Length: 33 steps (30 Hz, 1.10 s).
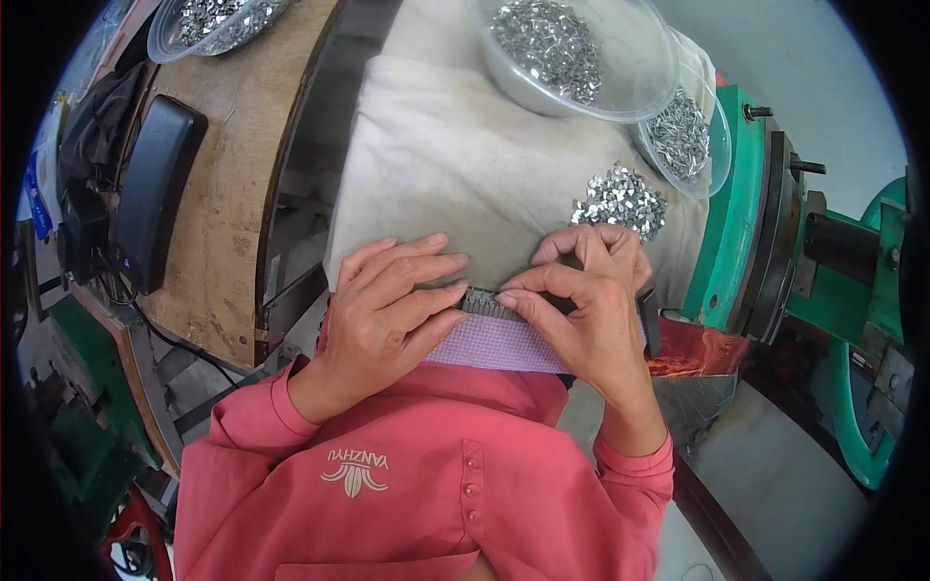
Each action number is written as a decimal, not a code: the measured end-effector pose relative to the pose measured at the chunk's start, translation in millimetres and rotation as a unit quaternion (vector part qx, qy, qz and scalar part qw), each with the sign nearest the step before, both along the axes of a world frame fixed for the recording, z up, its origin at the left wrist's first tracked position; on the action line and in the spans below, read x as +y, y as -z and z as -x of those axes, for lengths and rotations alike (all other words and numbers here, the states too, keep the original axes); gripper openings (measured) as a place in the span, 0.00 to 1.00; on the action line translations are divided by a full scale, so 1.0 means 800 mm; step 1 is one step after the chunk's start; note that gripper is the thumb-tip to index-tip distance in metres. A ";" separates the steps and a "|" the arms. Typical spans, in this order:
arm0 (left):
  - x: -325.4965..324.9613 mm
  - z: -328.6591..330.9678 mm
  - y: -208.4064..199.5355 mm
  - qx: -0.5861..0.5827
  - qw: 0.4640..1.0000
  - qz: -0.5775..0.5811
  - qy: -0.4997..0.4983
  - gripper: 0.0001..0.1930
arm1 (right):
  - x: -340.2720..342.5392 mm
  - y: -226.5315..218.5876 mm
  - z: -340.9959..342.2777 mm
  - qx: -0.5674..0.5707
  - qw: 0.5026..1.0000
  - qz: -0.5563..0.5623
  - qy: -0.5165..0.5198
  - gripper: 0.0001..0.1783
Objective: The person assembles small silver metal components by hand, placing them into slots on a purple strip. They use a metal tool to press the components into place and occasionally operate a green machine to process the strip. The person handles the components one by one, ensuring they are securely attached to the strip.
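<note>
1 wide fisheye camera on the person's head looks steeply down. It sits close above the hands (376, 315), with the pink shirt (417, 523) nearest and the pale cloth (436, 145) farther off.

You have one far-left clear bowl (163, 37), one large clear bowl (639, 60) and one smaller clear bowl (721, 160), three in all. Near your two hands, left hand (386, 308) and right hand (591, 295), you have one slotted metal strip (481, 303), one lilac cloth (494, 345), one pale cloth (436, 155) and one loose heap of metal pieces (622, 203), its pieces too many to count.
</note>
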<state>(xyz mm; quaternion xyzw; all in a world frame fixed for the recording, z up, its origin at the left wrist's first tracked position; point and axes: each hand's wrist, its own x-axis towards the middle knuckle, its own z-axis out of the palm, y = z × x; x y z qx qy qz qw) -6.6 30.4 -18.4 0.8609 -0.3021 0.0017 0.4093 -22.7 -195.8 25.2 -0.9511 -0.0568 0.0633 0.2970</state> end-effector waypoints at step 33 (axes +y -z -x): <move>-0.001 -0.001 -0.003 -0.009 1.000 -0.011 0.001 0.13 | -0.016 -0.004 0.010 0.002 1.000 0.018 0.023 0.09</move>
